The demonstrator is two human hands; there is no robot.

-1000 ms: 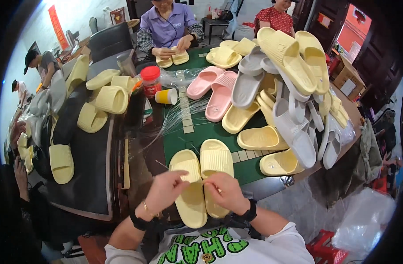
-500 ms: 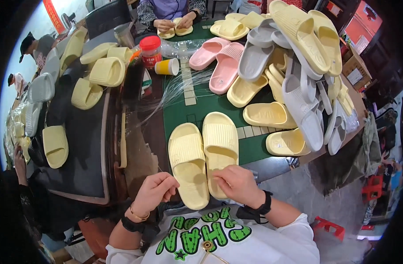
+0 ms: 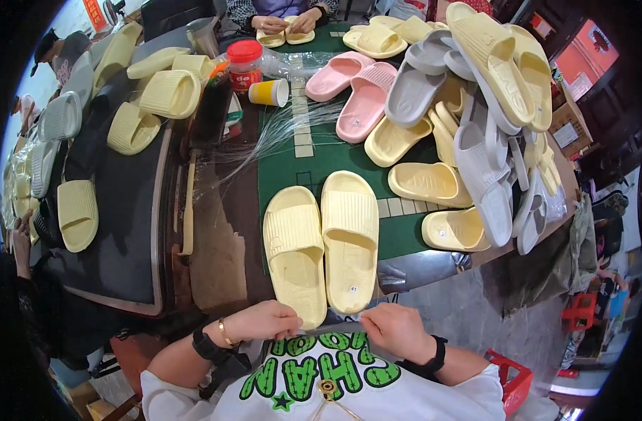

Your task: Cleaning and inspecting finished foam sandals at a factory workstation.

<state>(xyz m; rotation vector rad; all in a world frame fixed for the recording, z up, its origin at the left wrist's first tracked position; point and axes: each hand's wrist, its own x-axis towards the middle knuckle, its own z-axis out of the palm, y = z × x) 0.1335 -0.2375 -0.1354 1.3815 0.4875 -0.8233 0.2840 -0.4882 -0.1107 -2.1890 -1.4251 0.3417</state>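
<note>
While my left hand (image 3: 268, 322) and right hand (image 3: 398, 331) have their fingers pinched together, on what I cannot tell, the head view shows the left yellow slipper (image 3: 295, 259) at one o'clock from my left, heel nearest those fingertips, toe leaning towards eleven; the right yellow slipper (image 3: 349, 242) lies at eleven from my right, long axis twelve-to-six.

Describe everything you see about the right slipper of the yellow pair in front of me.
The slipper is pale yellow, open-toed and apparently foam, with one broad ribbed strap and a small white sticker near its heel. It lies sole-down on the table, toe pointing away, close beside its mate on the left. Your right hand is near its heel; contact is unclear.
</note>
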